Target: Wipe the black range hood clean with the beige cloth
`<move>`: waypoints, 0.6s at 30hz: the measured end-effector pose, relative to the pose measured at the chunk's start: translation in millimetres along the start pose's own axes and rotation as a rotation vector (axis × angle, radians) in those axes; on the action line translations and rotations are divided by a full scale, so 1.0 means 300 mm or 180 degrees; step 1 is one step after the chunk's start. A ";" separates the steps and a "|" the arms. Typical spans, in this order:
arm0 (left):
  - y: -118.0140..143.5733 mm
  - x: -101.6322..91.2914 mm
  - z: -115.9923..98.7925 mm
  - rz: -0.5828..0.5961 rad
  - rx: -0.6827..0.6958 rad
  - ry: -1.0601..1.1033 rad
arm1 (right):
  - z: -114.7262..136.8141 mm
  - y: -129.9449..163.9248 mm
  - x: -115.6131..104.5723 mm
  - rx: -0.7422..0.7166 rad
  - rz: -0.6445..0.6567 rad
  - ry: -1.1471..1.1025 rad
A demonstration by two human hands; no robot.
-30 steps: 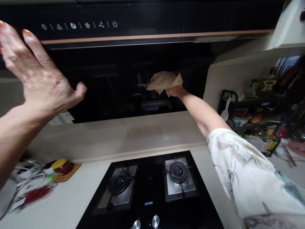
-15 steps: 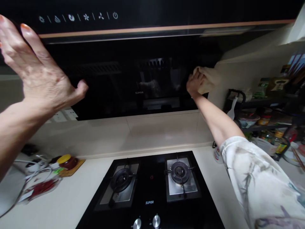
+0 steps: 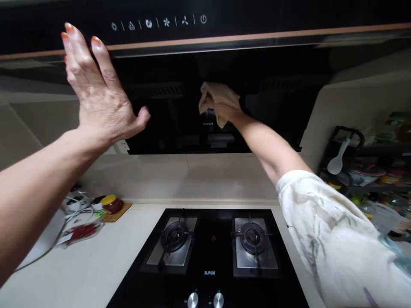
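Observation:
A black range hood (image 3: 269,111) with a copper-coloured trim line fills the upper part of the view. My left hand (image 3: 101,94) lies spread against its lower front edge at the left, fingertips up near the row of touch icons and thumb out to the side. Under that edge, my right hand (image 3: 224,110) grips a beige cloth (image 3: 221,94) pressed against the glossy black panel, just above the SUPOR lettering. The cloth drapes over most of the right hand, so its fingers are largely hidden.
Below is a black gas cooktop (image 3: 213,256) with two burners. To the left on the counter (image 3: 118,239) stand a yellow-lidded jar (image 3: 111,204) on a wooden board and a pack of red food (image 3: 81,231). A rack with a white spoon (image 3: 338,158) and bottles is at right.
My right hand has moved the cloth leftward across the panel, from its right end to near the middle. The left hand stays spread on the hood, while the whole view has shifted.

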State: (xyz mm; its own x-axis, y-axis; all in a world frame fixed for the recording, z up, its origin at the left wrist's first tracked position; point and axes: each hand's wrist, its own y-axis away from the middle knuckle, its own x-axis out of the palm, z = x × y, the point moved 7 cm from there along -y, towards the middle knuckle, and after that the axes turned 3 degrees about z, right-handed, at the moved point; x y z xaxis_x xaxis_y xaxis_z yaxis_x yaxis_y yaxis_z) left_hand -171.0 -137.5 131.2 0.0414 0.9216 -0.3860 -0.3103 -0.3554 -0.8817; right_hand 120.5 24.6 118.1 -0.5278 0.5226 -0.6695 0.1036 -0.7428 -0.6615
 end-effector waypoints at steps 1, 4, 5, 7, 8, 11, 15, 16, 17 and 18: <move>0.001 0.000 -0.003 -0.0016 0.0001 0.0013 | -0.030 -0.015 -0.046 -0.0035 -0.0037 0.0061; 0.001 -0.006 -0.010 0.0017 -0.0085 0.0076 | -0.190 0.004 -0.203 0.0059 -0.0230 0.0573; 0.001 -0.010 -0.012 0.0046 -0.0119 0.0096 | -0.258 0.031 -0.254 0.0160 -0.0298 0.0806; 0.001 -0.016 -0.017 0.0102 -0.0156 0.0127 | -0.387 0.100 -0.335 0.0251 -0.0348 0.0975; 0.001 -0.018 -0.020 0.0111 -0.0164 0.0132 | -0.448 0.138 -0.376 0.0371 -0.0508 0.0999; 0.005 -0.019 -0.023 0.0076 -0.0168 0.0111 | -0.582 0.230 -0.465 0.0934 -0.1188 0.0958; -0.001 0.004 -0.001 0.0030 -0.0162 -0.0040 | -0.584 0.244 -0.445 0.1715 -0.1751 0.0690; -0.004 0.010 0.008 0.0040 -0.0134 -0.0084 | -0.548 0.224 -0.417 0.1783 -0.1804 0.0597; -0.007 0.015 0.014 0.0067 -0.0088 -0.0116 | -0.498 0.196 -0.382 0.1771 -0.1816 0.0522; -0.006 0.016 0.018 0.0094 -0.0036 -0.0131 | -0.440 0.164 -0.342 0.1704 -0.1796 0.0465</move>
State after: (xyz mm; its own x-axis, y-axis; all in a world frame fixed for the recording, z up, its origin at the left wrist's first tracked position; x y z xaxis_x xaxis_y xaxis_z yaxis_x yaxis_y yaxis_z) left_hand -175.3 -131.7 132.5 -0.0069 0.9163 -0.4005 -0.3000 -0.3840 -0.8733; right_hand 291.0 -10.2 109.6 -0.2599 0.9025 -0.3434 -0.5861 -0.4301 -0.6866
